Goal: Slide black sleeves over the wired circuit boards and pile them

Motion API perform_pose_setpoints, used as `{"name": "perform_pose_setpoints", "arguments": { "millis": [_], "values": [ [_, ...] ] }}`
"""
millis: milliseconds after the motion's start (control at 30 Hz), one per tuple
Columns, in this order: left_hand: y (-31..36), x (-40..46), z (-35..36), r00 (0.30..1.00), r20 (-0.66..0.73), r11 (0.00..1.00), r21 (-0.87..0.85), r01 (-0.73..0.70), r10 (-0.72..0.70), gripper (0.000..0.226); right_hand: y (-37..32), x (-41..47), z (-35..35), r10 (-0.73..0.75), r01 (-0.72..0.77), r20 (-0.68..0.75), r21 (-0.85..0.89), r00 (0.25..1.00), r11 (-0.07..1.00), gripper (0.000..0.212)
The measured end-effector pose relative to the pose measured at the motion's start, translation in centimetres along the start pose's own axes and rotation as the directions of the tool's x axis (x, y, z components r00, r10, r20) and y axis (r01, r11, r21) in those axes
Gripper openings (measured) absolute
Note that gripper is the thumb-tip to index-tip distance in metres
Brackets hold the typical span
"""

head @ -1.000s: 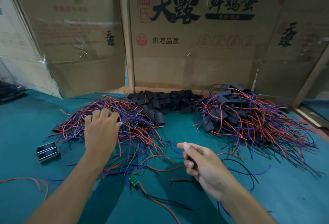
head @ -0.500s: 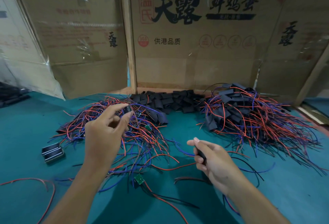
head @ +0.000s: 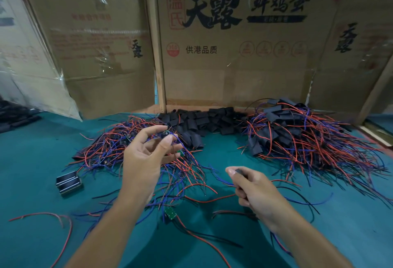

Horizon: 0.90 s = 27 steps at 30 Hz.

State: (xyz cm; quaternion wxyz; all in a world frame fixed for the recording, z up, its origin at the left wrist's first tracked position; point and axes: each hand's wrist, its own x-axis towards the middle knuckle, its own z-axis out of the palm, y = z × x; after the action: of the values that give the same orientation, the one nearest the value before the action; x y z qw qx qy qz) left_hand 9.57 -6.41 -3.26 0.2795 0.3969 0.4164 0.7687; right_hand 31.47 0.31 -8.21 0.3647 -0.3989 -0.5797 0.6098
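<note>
A tangle of bare wired circuit boards [head: 110, 150] with red and blue leads lies at left on the green table. My left hand [head: 146, 155] is raised over it and pinches one small wired board [head: 165, 134] between thumb and fingertips. My right hand [head: 253, 189] grips a black sleeve [head: 239, 171] near the table's middle. Loose black sleeves [head: 204, 122] are heaped at the back centre. The pile of sleeved boards [head: 297, 135] spreads at right. One green board [head: 170, 212] lies alone in front.
Cardboard boxes [head: 234, 54] wall off the back of the table. A small black metal part [head: 68, 182] sits at left. Stray red and black wires [head: 53, 218] lie near the front edge. More black items [head: 14, 114] sit at far left.
My left hand rose from resting on the wire tangle and picked out one wired board, lifting it. My right hand held the black sleeve throughout and drifted slightly right.
</note>
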Motion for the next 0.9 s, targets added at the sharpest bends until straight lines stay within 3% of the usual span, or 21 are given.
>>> {"name": "perform_pose_setpoints", "arguments": {
  "millis": [233,400,567,767,900],
  "values": [
    [-0.7,-0.3,0.1,0.997,0.015,0.995,0.052,-0.082,0.082,0.020,0.3,0.1,0.2,-0.027,0.027,0.017,-0.011,0.999,1.000,0.017],
    [-0.8,-0.5,0.4,0.996,0.007,0.995,0.032,-0.092,0.092,0.025,0.7,0.2,0.7,-0.160,0.159,0.017,-0.266,0.987,0.951,0.010],
    [-0.5,-1.0,1.1,0.997,-0.033,0.997,-0.024,-0.075,0.075,0.020,0.6,0.0,0.7,-0.225,0.226,0.044,-0.358,0.973,0.906,0.010],
    [0.5,-0.8,1.1,0.998,-0.038,0.974,-0.223,0.034,-0.043,0.017,0.7,0.1,0.3,-0.371,0.328,0.028,-0.534,0.928,0.779,0.008],
    [0.8,-0.3,0.6,0.990,-0.018,0.927,-0.355,0.125,-0.141,0.018,0.8,0.1,0.4,-0.344,0.326,0.047,-0.453,0.938,0.829,0.012]
  ]
}}
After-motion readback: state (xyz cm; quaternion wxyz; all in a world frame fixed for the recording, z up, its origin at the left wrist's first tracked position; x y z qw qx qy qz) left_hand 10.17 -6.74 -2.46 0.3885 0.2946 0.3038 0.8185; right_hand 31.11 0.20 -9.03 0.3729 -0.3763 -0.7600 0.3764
